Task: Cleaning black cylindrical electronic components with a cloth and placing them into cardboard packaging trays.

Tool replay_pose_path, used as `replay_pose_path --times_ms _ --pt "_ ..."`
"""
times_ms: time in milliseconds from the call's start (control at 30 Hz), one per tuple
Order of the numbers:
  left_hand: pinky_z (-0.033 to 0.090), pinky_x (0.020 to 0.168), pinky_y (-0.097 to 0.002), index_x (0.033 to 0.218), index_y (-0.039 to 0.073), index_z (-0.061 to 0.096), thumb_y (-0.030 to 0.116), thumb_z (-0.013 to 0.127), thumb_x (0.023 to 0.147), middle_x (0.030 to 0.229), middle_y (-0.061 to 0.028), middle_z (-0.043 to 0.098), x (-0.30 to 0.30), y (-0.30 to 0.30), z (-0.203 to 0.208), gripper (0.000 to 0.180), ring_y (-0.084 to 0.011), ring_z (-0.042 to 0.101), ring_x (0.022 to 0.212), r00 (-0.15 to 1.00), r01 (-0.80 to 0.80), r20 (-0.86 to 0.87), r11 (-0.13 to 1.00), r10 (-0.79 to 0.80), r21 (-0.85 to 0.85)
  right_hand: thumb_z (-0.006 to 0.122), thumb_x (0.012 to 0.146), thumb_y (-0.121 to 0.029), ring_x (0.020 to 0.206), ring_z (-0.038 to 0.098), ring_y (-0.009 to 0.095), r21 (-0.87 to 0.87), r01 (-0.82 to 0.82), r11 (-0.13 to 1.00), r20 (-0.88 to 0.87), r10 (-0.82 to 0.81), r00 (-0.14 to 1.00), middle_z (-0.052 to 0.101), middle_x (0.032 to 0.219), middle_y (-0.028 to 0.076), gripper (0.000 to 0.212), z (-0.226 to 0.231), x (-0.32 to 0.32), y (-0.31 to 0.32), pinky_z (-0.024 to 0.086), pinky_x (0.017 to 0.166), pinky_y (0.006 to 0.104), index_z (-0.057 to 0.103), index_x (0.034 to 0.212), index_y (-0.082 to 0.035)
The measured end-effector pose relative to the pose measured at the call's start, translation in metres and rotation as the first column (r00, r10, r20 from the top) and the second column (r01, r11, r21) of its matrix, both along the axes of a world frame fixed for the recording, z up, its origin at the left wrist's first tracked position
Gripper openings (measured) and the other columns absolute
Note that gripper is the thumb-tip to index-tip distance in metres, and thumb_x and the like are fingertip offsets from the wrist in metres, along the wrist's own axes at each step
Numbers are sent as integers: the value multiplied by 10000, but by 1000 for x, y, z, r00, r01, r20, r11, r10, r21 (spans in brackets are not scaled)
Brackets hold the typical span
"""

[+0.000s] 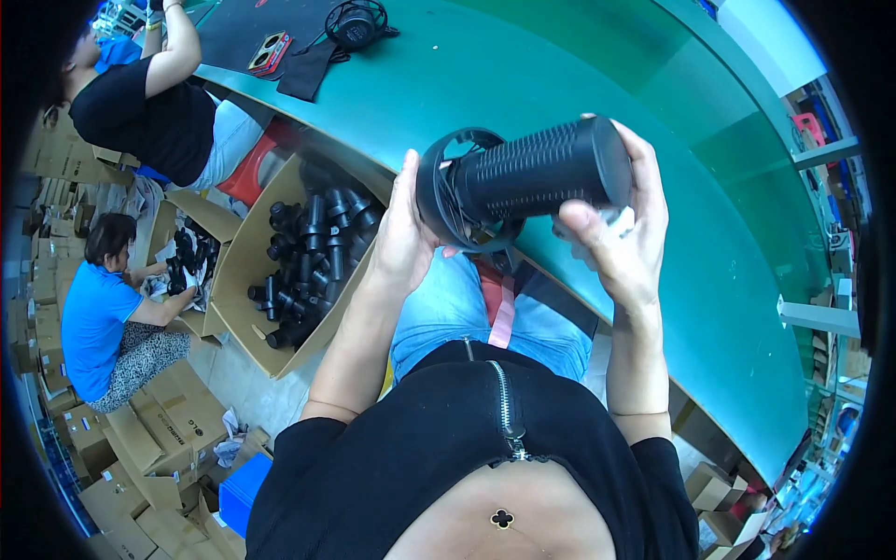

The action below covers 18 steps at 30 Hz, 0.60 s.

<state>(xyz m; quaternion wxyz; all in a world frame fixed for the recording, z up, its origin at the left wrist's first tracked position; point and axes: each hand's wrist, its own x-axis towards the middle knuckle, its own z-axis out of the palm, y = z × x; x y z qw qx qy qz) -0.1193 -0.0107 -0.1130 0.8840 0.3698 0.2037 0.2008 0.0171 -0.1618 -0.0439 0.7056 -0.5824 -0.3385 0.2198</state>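
Above the green table edge I hold a black slotted cylinder (pixel 546 175) with a flat, closed end, lying nearly level. A wide black ring with openings (pixel 431 191) surrounds its left end. My left hand (pixel 407 229) is closed on that ring, fingers partly hidden behind it. My right hand (pixel 627 238) grips the closed end, thumb below and fingers behind the cylinder. Something whitish shows by the right thumb, too blurred to name. Left of my left forearm, an open cardboard box (pixel 245 322) holds many black tubular parts (pixel 313 247).
The green table (pixel 737 280) curves along the far and right sides. On it lie a dark mat (pixel 245 28), a round black caged item (pixel 355 26) and a red box (pixel 270 54). Two people (pixel 140 121) (pixel 107 299) work at left, among stacked cartons (pixel 173 420).
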Motion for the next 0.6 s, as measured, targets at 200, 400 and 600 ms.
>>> replay_pose_path --times_ms 200,400,600 --pt "516 766 -309 1172 37 570 425 320 1006 1042 -55 651 1 6 3 491 -154 623 902 995 32 -101 998 -26 62 835 662 -138 1069 563 209 21 -131 991 410 111 905 579 1142 111 744 -8 -2 -17 475 887 301 453 1291 -23" --pt "506 825 -330 1192 9 564 375 313 1013 1089 -94 644 8 8 2 478 -182 621 958 986 -141 -81 989 144 34 889 570 -217 1081 567 251 -160 -24 987 554 110 825 545 1174 162 910 -6 -14 -29 449 934 353 405 1306 10" --pt "492 871 -345 1205 -27 546 343 284 1010 1120 -148 631 15 6 5 493 -210 619 991 986 -164 26 986 164 -10 885 591 -177 991 613 247 -101 185 978 452 -120 884 560 1145 164 818 -13 -31 -24 492 866 337 453 1260 7"
